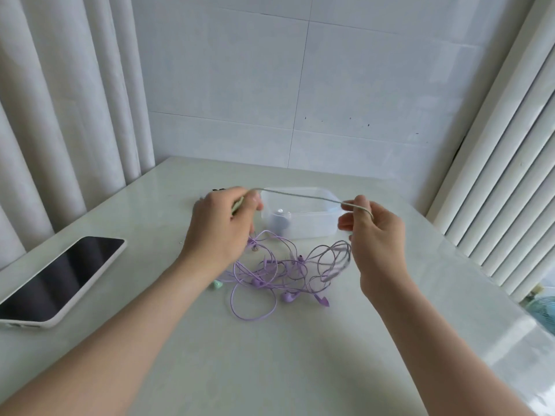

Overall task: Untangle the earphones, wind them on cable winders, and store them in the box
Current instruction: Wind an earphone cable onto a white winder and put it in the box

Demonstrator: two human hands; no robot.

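A tangle of purple earphones (270,277) lies on the white table (270,355), in front of a clear plastic box (312,226) that holds a dark round winder (279,222). A pale green cable (297,194) is stretched taut above the box between both hands. My left hand (222,223) pinches its left end together with a pale green piece. My right hand (375,235) holds the right end, which loops over its forefinger. More cable hangs from the right hand into the tangle. A mint earbud (216,284) lies beside my left forearm.
A phone in a white case (60,280) lies screen up at the table's left edge. White curtains hang on the left, a tiled wall stands behind, and slatted blinds run along the right. Something small and dark (217,190) peeks out behind my left hand.
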